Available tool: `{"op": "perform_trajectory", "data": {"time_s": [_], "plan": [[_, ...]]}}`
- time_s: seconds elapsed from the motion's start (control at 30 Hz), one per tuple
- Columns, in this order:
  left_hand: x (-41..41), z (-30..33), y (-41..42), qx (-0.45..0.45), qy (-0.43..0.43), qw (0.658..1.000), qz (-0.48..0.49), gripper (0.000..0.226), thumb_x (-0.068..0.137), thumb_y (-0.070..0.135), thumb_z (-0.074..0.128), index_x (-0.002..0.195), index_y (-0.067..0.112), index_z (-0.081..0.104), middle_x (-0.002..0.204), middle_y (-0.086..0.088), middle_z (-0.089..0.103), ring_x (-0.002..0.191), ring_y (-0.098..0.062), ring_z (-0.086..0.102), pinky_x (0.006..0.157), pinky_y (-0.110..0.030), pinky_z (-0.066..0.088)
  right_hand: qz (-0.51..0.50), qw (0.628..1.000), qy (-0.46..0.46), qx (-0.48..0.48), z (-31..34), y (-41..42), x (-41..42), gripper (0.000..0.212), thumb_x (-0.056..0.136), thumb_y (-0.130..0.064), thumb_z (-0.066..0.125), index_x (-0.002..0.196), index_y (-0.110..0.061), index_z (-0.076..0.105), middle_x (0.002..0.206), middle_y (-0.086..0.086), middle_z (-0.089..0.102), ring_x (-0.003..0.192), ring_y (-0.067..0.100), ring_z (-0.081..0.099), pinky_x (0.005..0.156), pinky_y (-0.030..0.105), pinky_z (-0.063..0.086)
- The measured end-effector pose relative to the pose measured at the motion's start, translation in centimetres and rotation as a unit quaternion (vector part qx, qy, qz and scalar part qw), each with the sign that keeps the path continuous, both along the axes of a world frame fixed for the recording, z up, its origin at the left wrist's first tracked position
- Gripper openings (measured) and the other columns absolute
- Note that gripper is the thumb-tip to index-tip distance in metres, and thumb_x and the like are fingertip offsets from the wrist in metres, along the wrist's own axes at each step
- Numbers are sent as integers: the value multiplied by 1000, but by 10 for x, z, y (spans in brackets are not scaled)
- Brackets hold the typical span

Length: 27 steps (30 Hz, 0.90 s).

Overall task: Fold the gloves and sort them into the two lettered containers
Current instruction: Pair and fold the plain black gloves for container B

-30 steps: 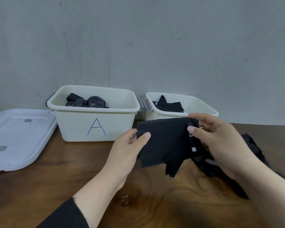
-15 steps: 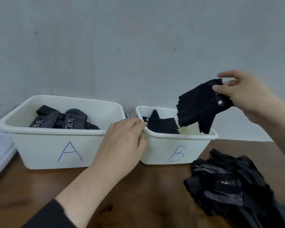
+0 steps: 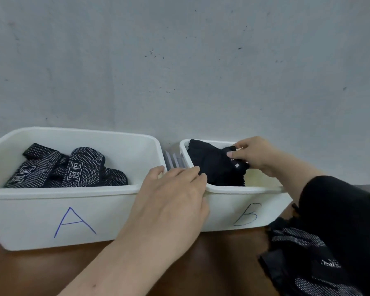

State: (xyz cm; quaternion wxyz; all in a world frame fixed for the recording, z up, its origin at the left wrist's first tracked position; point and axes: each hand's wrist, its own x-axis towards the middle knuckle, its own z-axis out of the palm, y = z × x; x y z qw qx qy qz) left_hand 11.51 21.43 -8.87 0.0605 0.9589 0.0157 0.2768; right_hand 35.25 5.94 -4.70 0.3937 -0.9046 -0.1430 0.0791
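Two white containers stand side by side against the wall. Container A on the left holds dotted black gloves with white characters. Container B on the right holds plain black gloves. My right hand reaches inside container B and pinches the folded black glove lying there. My left hand rests with relaxed fingers over the near-left rim of container B, where the two containers meet. A pile of loose black gloves lies on the wooden table at lower right.
The brown wooden table runs along the bottom. A grey wall stands right behind the containers. My dark right sleeve covers part of the glove pile.
My right hand has lowered the black glove from above container B down into it. My left hand stays on the container's rim. The view has moved closer to the containers.
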Motion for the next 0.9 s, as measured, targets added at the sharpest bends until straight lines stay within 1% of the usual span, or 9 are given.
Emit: {"op": "perform_trajectory", "data": {"time_s": [0.07,0.13,0.23,0.3,0.43,0.57,0.67,0.77,0.9], "plan": [[0,0,0,2,2,1000,4,34,80,36,40,91,28,71,95,11,71,88,-13,69,88,-40,50,2,998,-35,-50,2,1,0,27,89,-22,77,110,-5,71,96,8,74,76,21,70,68,31,55],[0,-1,0,4,7,1000,6,34,79,35,43,93,27,72,98,11,71,87,-13,69,89,-41,50,-23,972,-164,-168,5,1,-6,42,88,-38,77,121,-15,66,112,4,67,96,23,65,80,32,48],[-1,0,0,3,9,1000,6,34,80,35,43,94,27,72,98,11,71,87,-14,69,89,-41,49,49,936,-312,-153,12,6,-32,32,95,-43,66,120,-23,66,119,-3,59,107,18,60,86,31,43],[-1,0,-1,2,6,1000,5,31,79,35,46,94,27,72,98,10,71,88,-14,69,90,-41,49,140,932,-293,-160,14,15,-50,29,99,-44,58,122,-30,66,125,-8,60,114,16,59,95,29,43],[-1,-2,0,7,-8,1000,2,31,78,33,47,96,26,72,98,10,71,87,-14,69,90,-42,49,244,901,-199,-298,7,34,-61,45,107,-39,41,150,-23,46,149,0,51,133,21,49,96,19,31],[0,-3,1,7,-22,1000,-2,29,76,32,55,97,25,74,97,11,71,85,-14,69,89,-43,51,268,899,-104,-331,-3,41,-52,43,110,-39,30,148,-27,48,148,-1,51,136,22,46,111,32,32],[2,-4,1,6,-35,999,-6,30,75,31,57,99,25,75,100,11,72,86,-14,70,90,-44,52,269,888,-86,-364,0,47,-54,40,111,-36,27,126,-21,61,129,0,61,115,19,53,96,24,39],[1,-6,2,-2,-46,999,-15,31,77,31,56,101,25,75,103,9,72,93,-15,69,91,-43,51,194,923,-180,-279,17,45,-64,40,111,-30,28,109,-5,59,105,12,64,88,22,51,74,26,38],[-3,-3,-6,-63,-137,988,-46,27,89,31,56,106,19,74,107,5,71,102,-18,63,94,-32,40,48,958,-283,7,30,17,-108,30,106,-38,43,109,-23,69,94,-6,69,85,9,59,70,20,43]]}}
